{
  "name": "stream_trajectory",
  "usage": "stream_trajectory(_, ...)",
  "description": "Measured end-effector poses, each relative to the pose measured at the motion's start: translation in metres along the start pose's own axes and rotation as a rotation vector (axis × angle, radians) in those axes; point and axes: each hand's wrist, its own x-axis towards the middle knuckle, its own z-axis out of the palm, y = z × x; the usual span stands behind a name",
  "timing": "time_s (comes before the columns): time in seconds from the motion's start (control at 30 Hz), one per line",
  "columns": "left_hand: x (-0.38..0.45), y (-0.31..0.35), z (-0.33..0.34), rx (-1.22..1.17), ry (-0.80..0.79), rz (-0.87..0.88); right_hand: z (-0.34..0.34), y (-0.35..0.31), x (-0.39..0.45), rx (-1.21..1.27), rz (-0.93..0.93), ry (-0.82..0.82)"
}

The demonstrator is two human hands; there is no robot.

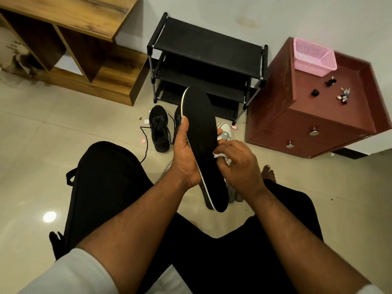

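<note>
Left hand grips the insole at its left edge mid-length, thumb up along the rim and palm behind. That reads as a brace, keeping the black top face turned to the person.

The insole is in mid-air above the lap at frame centre, toe at 12 o'clock, heel at 6, slightly tilted.

Right hand has its fingers curled round a small white wad (wipe or cloth, can't tell which), pressed to the insole's 3 o'clock edge. My read is that this is cleaning: the left hand steadies while the right rubs.

On the floor past it:
- **Black shoe:** at 10 o'clock, laces loose, likely the insole's shoe.
- **White shoe:** at 3 o'clock, mostly hidden behind the right hand.

Farther back:
- **Shoe rack:** at 12 o'clock, against the wall.
- **Red cabinet:** at 2 o'clock, with a pink basket on top.
- **Wooden shelf unit:** at 10 o'clock.
</note>
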Motion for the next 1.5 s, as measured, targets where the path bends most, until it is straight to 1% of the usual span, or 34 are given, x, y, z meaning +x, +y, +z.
stream_trajectory(0.07,0.001,0.000,0.000,0.004,0.015,0.013,-0.001,0.000,0.001,0.000,0.004,-0.001)
stream_trajectory(0.23,0.003,-0.002,-0.001,0.064,0.047,0.019,0.005,-0.029,0.004,0.083,-0.157,-0.021)
stream_trajectory(0.3,0.002,-0.002,-0.001,0.059,0.050,0.000,0.006,-0.032,0.006,0.079,-0.177,-0.017)
stream_trajectory(0.47,0.001,0.001,-0.002,-0.020,0.007,-0.018,-0.002,0.001,0.011,-0.002,-0.032,0.016)
stream_trajectory(0.53,0.002,0.001,0.000,-0.035,-0.011,-0.012,-0.004,0.006,0.014,-0.005,-0.022,0.031)
stream_trajectory(0.73,0.003,0.000,-0.004,-0.052,0.001,-0.015,0.004,-0.027,0.013,0.027,-0.230,-0.062)
stream_trajectory(0.77,0.003,0.000,-0.005,-0.048,-0.004,-0.015,0.003,-0.023,0.013,0.018,-0.225,-0.063)
stream_trajectory(0.93,0.005,0.000,-0.007,-0.048,0.016,0.000,-0.005,0.011,0.011,-0.031,-0.060,-0.017)
stream_trajectory(1.0,0.005,0.000,-0.009,-0.046,0.023,0.007,-0.005,0.007,0.010,-0.032,-0.074,-0.037)
stream_trajectory(1.17,0.008,-0.002,-0.009,-0.043,0.015,0.026,0.002,-0.023,0.002,0.025,-0.237,-0.084)
stream_trajectory(1.2,0.007,-0.001,-0.008,-0.051,0.002,0.020,0.001,-0.022,0.001,0.029,-0.235,-0.082)
stream_trajectory(1.27,0.005,0.001,-0.007,-0.068,-0.019,0.002,0.000,-0.010,0.001,0.013,-0.170,-0.064)
stream_trajectory(1.37,0.005,0.002,-0.007,-0.084,0.009,-0.006,-0.003,0.009,0.002,-0.039,-0.057,-0.043)
stream_trajectory(1.43,0.006,0.001,-0.008,-0.061,0.034,-0.010,-0.002,0.007,0.001,-0.042,-0.054,-0.042)
stream_trajectory(1.5,0.006,0.001,-0.005,-0.041,0.056,0.001,0.001,-0.007,-0.002,-0.005,-0.108,-0.053)
